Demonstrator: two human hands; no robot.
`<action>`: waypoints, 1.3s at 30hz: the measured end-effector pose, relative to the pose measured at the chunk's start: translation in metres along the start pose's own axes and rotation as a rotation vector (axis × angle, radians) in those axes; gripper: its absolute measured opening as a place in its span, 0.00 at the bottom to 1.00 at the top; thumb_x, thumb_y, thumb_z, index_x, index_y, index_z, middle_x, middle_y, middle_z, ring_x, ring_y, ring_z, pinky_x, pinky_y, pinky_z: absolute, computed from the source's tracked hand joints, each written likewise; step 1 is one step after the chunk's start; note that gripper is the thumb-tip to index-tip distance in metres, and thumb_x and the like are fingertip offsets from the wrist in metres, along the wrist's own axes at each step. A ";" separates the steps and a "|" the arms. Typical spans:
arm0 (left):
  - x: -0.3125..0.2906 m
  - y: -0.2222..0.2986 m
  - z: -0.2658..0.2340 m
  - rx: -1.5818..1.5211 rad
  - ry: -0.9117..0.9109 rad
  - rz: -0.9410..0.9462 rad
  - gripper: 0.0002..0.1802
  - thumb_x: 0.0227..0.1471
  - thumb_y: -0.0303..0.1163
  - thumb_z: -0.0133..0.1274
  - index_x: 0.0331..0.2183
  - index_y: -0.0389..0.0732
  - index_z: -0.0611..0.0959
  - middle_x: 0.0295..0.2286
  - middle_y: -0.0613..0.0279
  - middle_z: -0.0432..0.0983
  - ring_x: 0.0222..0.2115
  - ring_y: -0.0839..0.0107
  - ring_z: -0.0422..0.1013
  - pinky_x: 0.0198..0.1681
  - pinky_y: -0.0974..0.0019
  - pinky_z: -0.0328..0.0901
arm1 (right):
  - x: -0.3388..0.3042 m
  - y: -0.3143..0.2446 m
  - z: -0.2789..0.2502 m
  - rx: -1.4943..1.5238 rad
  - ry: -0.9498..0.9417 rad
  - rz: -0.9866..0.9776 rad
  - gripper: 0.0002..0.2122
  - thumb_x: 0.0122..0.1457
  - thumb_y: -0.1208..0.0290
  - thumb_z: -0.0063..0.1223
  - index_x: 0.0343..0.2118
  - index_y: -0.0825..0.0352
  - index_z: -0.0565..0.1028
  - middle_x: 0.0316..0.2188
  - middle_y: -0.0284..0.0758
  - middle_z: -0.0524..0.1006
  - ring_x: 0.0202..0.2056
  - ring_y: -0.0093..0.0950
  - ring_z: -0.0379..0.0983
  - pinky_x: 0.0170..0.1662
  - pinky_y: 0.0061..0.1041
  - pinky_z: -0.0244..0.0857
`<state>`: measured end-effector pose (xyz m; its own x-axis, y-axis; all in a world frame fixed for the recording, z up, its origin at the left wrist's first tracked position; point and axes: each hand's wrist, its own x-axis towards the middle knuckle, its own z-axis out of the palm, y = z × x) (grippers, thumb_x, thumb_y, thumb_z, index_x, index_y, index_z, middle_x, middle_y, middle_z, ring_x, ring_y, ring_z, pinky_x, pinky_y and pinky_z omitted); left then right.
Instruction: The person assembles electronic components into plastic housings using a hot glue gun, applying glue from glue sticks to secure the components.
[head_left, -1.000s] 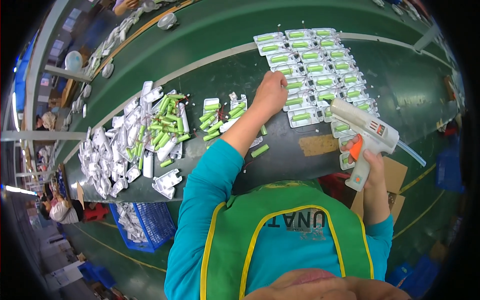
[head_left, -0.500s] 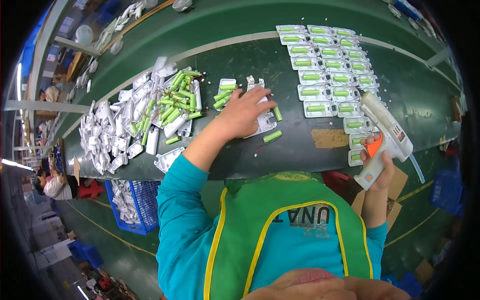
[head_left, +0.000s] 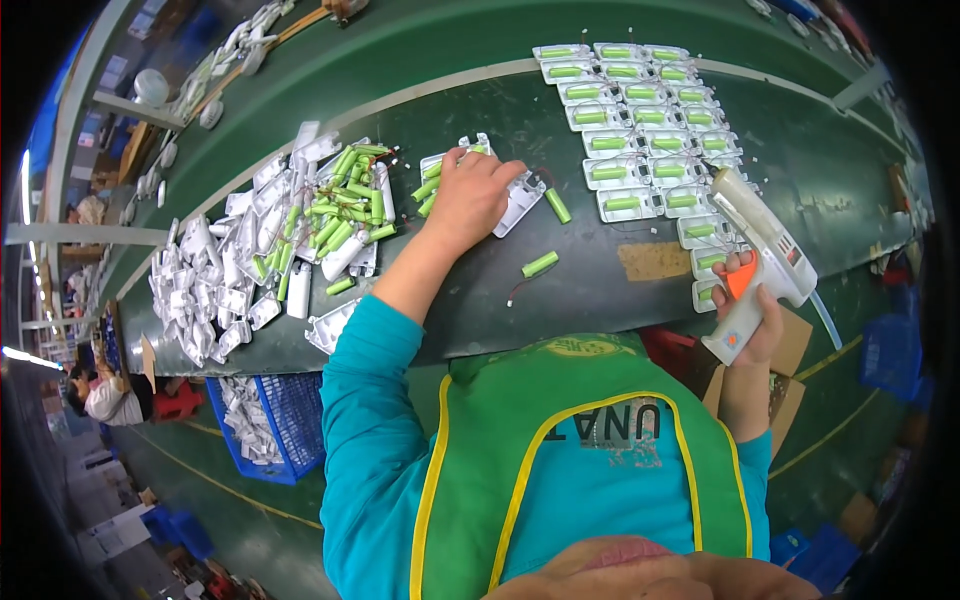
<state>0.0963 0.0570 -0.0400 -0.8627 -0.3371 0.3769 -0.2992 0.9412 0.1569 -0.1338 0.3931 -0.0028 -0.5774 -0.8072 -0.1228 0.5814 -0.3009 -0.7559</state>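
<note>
My left hand [head_left: 472, 198] reaches over the bench with its fingers bent down among white plastic casings and green battery cells. A white casing [head_left: 518, 207] shows under and beside its fingers, tilted. What the fingertips grip is hidden. Several green cells [head_left: 428, 190] lie just left of this hand. A wired green cell [head_left: 557, 205] rests right of the casing, and another loose cell [head_left: 540, 264] lies nearer me. On the right, my right hand [head_left: 757, 322] is closed round the handle of a white glue gun [head_left: 765, 235] with an orange trigger. Its nozzle points away, near the casing rows.
Rows of white casings [head_left: 622, 205], each with a green cell, cover the bench's right side. A heap of white casings [head_left: 215, 275] and a pile of green cells [head_left: 345, 205] lie left. A blue crate [head_left: 290, 425] of white parts stands below the bench. Brown tape [head_left: 655, 262] marks the bench.
My left hand has moved slightly away and left, and the casing by it has shifted farther away. The glue gun stays in my right hand, its nozzle a little more to the left.
</note>
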 end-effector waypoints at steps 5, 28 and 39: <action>0.005 0.031 -0.017 -0.140 0.200 0.081 0.20 0.40 0.22 0.57 0.39 0.48 0.80 0.30 0.64 0.75 0.35 0.62 0.71 0.49 0.53 0.61 | -0.006 0.001 0.001 0.026 -0.005 -0.009 0.22 0.56 0.63 0.49 0.52 0.67 0.65 0.44 0.38 0.71 0.51 0.37 0.67 0.41 0.25 0.65; -0.006 0.114 0.007 -0.600 -0.098 0.375 0.12 0.40 0.21 0.56 0.29 0.48 0.78 0.35 0.75 0.78 0.45 0.65 0.70 0.55 0.47 0.55 | -0.004 0.009 -0.011 0.086 0.003 -0.011 0.21 0.55 0.64 0.50 0.50 0.69 0.66 0.43 0.41 0.72 0.51 0.39 0.68 0.39 0.26 0.68; 0.004 0.096 0.001 -0.399 0.003 0.089 0.08 0.37 0.32 0.58 0.25 0.46 0.77 0.27 0.66 0.73 0.35 0.62 0.69 0.44 0.56 0.57 | -0.004 0.010 -0.011 0.081 0.030 -0.002 0.21 0.55 0.64 0.51 0.50 0.69 0.66 0.44 0.41 0.71 0.51 0.39 0.68 0.39 0.25 0.68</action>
<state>0.0641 0.1464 -0.0240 -0.8768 -0.2551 0.4077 -0.0412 0.8844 0.4649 -0.1320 0.3985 -0.0170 -0.5944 -0.7916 -0.1416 0.6243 -0.3432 -0.7018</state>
